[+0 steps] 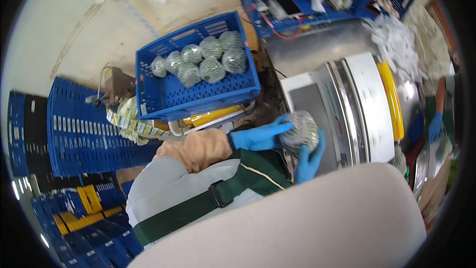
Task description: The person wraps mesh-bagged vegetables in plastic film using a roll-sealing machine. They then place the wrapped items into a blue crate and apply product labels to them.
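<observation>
Between my two blue-gloved hands is a round piece of produce (299, 131) in a foam net and clear plastic film, its exact kind hidden by the wrapping. The fingers of my left hand (260, 134) lie against its left side. From below and the right, my right hand (310, 158) supports it. The bundle is held by the front edge of a film wrapping machine (308, 100) with a grey plate. To the upper left, a blue plastic crate (200, 98) contains several similar wrapped, netted rounds (212, 69), gathered toward its back and right.
Blue crates (93, 130) are stacked at the left, near a cut leafy vegetable (130, 115). A phone (286, 3) with a red cable lies in a blue crate at the top. White foam nets (396, 41) are heaped at the right. Another person's gloved hand (435, 127) shows at far right.
</observation>
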A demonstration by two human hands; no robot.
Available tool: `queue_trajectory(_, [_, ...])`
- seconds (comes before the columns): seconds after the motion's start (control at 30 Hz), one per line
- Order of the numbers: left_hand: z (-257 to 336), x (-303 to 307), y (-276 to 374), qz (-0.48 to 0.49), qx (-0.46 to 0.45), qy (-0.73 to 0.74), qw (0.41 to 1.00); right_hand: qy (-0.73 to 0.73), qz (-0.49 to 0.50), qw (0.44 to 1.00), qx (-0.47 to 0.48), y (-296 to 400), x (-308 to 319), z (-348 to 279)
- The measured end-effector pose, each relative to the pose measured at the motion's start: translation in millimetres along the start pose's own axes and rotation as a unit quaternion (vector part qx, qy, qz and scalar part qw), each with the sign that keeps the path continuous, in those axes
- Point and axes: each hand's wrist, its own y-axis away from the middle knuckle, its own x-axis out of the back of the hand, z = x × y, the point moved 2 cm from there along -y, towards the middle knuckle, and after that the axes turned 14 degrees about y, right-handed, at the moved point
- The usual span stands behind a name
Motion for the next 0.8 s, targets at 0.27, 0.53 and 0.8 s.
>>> queue_trajectory(0.27, [185.0, 129.2, 213.7, 0.225, -0.402, -0.037, 0.887, 0.139, -0.353, 0.887, 0.263, -65.4, -182.0, -83.9])
queue_trajectory(0.53, [253.1, 386.7, 292.4, 0.544, -0.356, -0.467, 0.599, 0.064, -0.374, 0.923, 0.056, -81.7, -225.7, -26.2])
queue_trajectory(0.8, [287.0, 458.8, 273.4, 0.467, -0.345, -0.545, 0.605, 0.033, -0.306, 0.951, -0.039, -75.7, -230.9, -24.0])
